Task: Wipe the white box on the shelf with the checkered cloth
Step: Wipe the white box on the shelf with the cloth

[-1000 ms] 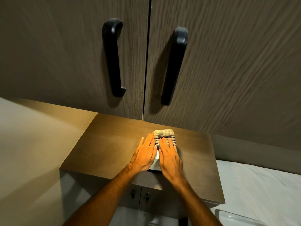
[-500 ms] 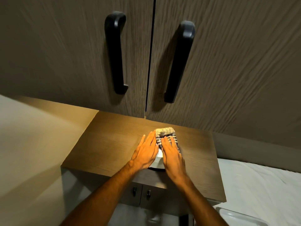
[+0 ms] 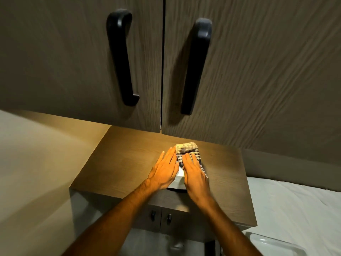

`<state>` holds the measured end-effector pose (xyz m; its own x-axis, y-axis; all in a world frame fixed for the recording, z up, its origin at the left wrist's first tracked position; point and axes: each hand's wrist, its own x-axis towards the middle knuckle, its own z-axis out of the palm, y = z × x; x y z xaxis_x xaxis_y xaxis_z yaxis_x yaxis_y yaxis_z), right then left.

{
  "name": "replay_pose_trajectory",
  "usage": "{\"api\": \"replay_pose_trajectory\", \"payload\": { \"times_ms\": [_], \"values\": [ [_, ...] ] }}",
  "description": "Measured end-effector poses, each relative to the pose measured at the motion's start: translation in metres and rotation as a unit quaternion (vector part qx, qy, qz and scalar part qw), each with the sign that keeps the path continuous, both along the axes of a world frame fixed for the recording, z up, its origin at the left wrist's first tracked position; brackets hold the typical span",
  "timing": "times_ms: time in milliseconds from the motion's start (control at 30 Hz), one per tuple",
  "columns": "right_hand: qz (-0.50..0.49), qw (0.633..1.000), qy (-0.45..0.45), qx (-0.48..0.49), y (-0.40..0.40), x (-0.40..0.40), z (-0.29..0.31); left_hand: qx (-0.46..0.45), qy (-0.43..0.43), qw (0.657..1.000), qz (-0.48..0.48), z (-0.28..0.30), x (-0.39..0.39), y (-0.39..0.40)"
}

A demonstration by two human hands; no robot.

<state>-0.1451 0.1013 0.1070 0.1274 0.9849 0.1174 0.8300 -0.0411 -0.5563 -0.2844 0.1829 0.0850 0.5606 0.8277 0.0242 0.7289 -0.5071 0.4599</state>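
The right hand [image 3: 195, 174] lies flat, fingers [image 3: 191, 159] spread and pressing the checkered cloth [image 3: 186, 147] onto the white box [image 3: 180, 179], gripping nothing. The left hand [image 3: 164, 171] rests open just beside it, fingers extended against the box's left side. The box sits on the wooden shelf [image 3: 120, 163] under both palms, cloth bunched beyond the fingertips.

A small white rectangular box [image 3: 179, 179] is lying flat on the brown wooden shelf [image 3: 121, 163], a folded dark-and-cream checkered cloth [image 3: 187, 150] covering its top and far end.
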Motion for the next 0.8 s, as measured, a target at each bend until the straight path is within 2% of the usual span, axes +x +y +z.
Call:
{"api": "replay_pose_trajectory", "payload": {
  "times_ms": [67, 167, 200, 233, 300, 367, 467, 567, 700, 800],
  "values": [
    [-0.027, 0.999, 0.045, 0.001, 0.018, 0.003, 0.006, 0.004, 0.005, 1.000, 0.011, -0.001, 0.000, -0.001],
    [-0.087, 0.996, 0.014, 0.006, 0.018, -0.004, 0.000, 0.007, 0.011, 1.000, 0.013, -0.002, 0.000, -0.002],
    [-0.104, 0.994, 0.030, -0.009, 0.013, -0.007, -0.004, 0.009, 0.013, 1.000, 0.014, -0.003, 0.000, -0.001],
    [-0.097, 0.994, 0.035, -0.025, 0.004, -0.011, -0.011, 0.010, 0.018, 1.000, 0.013, -0.003, -0.001, -0.001],
    [-0.072, 0.996, -0.055, -0.008, -0.014, -0.017, -0.026, 0.035, 0.046, 0.998, 0.001, -0.005, -0.002, -0.001],
    [-0.032, 0.995, -0.095, 0.018, -0.019, -0.017, -0.031, 0.049, 0.061, 0.997, -0.016, -0.008, -0.002, -0.001],
    [-0.002, 0.996, -0.084, 0.007, 0.001, -0.007, -0.012, 0.009, 0.016, 1.000, -0.002, -0.003, 0.000, 0.001],
    [-0.003, 0.995, -0.094, 0.020, 0.016, 0.003, 0.002, -0.005, 0.015, 1.000, 0.013, -0.001, 0.001, 0.000],
    [-0.041, 0.998, -0.044, 0.016, -0.012, -0.011, -0.014, 0.006, 0.024, 1.000, 0.009, -0.002, -0.001, -0.001],
    [-0.040, 0.997, -0.055, 0.029, -0.037, -0.024, -0.025, 0.017, 0.035, 0.999, -0.014, -0.003, -0.003, 0.000]
  ]
}}
